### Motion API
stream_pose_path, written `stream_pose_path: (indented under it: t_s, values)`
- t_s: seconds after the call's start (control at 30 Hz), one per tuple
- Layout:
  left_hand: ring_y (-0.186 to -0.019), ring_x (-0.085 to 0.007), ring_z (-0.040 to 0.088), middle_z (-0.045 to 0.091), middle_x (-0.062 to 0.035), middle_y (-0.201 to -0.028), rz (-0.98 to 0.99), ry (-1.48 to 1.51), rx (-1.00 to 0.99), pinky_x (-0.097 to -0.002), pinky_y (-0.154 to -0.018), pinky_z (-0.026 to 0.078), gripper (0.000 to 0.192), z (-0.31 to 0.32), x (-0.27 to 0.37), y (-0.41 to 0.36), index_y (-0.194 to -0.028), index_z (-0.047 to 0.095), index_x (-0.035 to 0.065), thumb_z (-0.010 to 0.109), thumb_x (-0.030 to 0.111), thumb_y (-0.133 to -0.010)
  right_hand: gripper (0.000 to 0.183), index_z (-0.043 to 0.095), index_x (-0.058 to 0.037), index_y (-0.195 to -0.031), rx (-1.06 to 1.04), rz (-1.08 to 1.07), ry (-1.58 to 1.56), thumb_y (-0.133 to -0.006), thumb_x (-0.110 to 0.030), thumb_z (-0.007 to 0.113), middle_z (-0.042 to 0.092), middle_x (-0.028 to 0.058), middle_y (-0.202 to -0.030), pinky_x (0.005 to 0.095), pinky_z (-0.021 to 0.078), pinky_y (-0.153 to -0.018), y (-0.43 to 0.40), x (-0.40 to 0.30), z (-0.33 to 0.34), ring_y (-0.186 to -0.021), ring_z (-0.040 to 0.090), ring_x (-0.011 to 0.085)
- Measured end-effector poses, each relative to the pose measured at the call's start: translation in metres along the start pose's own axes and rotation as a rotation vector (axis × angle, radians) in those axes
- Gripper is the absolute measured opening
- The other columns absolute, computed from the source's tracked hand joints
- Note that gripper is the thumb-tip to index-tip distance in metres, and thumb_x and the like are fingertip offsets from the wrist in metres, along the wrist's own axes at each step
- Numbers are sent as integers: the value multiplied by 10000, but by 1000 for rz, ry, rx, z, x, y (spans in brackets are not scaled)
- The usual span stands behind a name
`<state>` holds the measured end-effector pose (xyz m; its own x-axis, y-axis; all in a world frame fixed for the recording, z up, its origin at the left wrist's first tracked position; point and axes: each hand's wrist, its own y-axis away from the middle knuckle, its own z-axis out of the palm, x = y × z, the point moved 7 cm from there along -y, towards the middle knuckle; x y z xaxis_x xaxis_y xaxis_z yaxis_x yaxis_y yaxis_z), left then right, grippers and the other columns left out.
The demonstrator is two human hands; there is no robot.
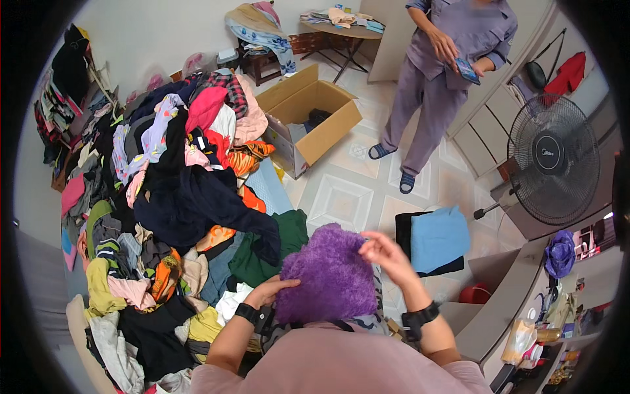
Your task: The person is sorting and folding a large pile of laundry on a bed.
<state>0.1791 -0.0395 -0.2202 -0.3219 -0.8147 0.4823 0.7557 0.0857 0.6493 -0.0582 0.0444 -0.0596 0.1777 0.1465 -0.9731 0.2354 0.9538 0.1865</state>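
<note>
A fluffy purple plush cloth [327,276] lies bunched in front of my torso, over my lap. My left hand [270,293] holds its left side, the thumb on top and the other fingers partly hidden. At the upper right edge of the cloth is my right hand [389,256], raised with fingers apart; whether its fingertips touch the pile cannot be made out. Beyond the cloth, a dark green garment [266,246] lies at the edge of a large clothes heap. A folded light blue garment [439,239] rests on black folded fabric on the tiled floor to the right.
Mixed clothes [162,197] pile high on the left. An open cardboard box [330,140] with dark clothes inside stands ahead. A person [443,74] stands beyond, holding a phone. On the right are a Midea fan [551,155] and a curved counter [512,295]. A folding table [344,30] stands behind.
</note>
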Motion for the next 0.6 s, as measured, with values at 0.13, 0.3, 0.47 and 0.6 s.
stream_pose_path:
  t_s: [0.13, 0.3, 0.47, 0.6]
  values:
    - [-1073, -204, 555, 546, -109, -1211, 13, 30, -24, -325, -931, 445, 488, 4, 0, 5, -1282, 430, 21, 619, 109, -841, 716, 316, -5, -1361, 3, 20, 689, -831, -377, 621, 345, 229, -1364, 414, 267, -1042, 36, 138, 8, -1268, 340, 326]
    - [-1086, -188, 541, 534, -91, -1221, 41, 15, -42, -324, -937, 435, 536, 26, 13, 15, -1309, 392, 42, 627, 96, -831, 732, 330, 31, -1340, -44, 25, 719, -803, -350, 651, 355, 272, -1353, 402, 249, -1064, 38, 149, 9, -1285, 316, 378]
    - [-1070, -179, 547, 544, -74, -1201, 112, 13, 30, -323, -916, 446, 546, 55, 42, 14, -1300, 407, 68, 641, 141, -812, 817, 298, 17, -1357, -61, -66, 639, -733, -300, 720, 332, 270, -1366, 410, 268, -1055, 35, 60, 35, -1270, 330, 387]
    - [-1012, -185, 578, 579, -81, -1146, 132, 76, 36, -326, -872, 471, 496, 65, 51, -8, -1246, 474, 65, 647, 199, -800, 1058, 194, -5, -1394, -26, -180, 992, -586, -290, 816, 241, 278, -1391, 463, 265, -1040, 41, 43, 58, -1274, 275, 428]
